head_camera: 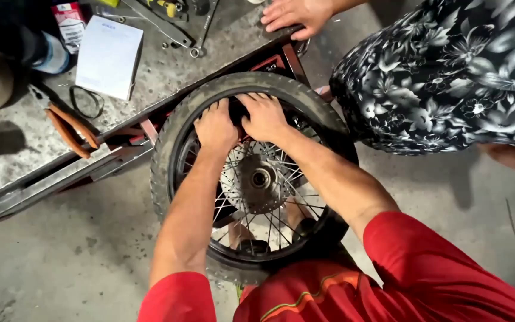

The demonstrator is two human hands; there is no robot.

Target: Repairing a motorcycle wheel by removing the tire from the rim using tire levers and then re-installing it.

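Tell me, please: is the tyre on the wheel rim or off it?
On. The tyre wraps around the spoked rim; both hands press at its upper inner edge.

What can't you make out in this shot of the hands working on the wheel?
Head view:
- Fingertips of left hand and right hand: tucked inside the tyre.
- Near part of the tyre: hidden by the red shirt.
- Second person in floral cloth: cut off by the frame edge; only a hand shows.
- Bench tools: cropped at top.
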